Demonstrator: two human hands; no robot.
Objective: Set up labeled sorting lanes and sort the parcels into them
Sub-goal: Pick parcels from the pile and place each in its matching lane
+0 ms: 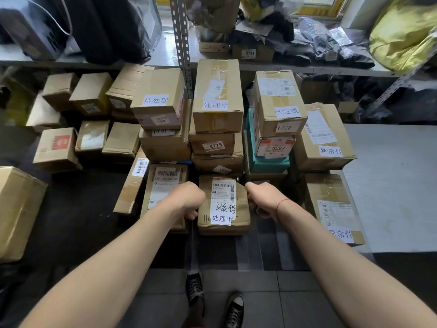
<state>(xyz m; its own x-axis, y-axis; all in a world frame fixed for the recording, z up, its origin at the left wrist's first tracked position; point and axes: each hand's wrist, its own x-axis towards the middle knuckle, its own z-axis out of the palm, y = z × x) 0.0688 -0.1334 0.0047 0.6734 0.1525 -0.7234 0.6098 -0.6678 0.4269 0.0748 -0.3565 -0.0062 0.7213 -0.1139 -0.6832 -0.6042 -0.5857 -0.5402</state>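
A brown parcel with a white paper label lies low in the middle, in front of the middle stack. My left hand grips its left side and my right hand grips its right side, fingers curled under the edges. Behind it rise stacks of cardboard parcels, each topped by a labelled box: left stack, middle stack, a stack with a teal box under it, and a right parcel. Another labelled parcel lies at the right front.
Several unsorted brown boxes lie at the left, and a big carton sits at the far left edge. A metal shelf behind holds black and yellow bags. A grey tabletop is at the right. My shoes stand on floor tiles.
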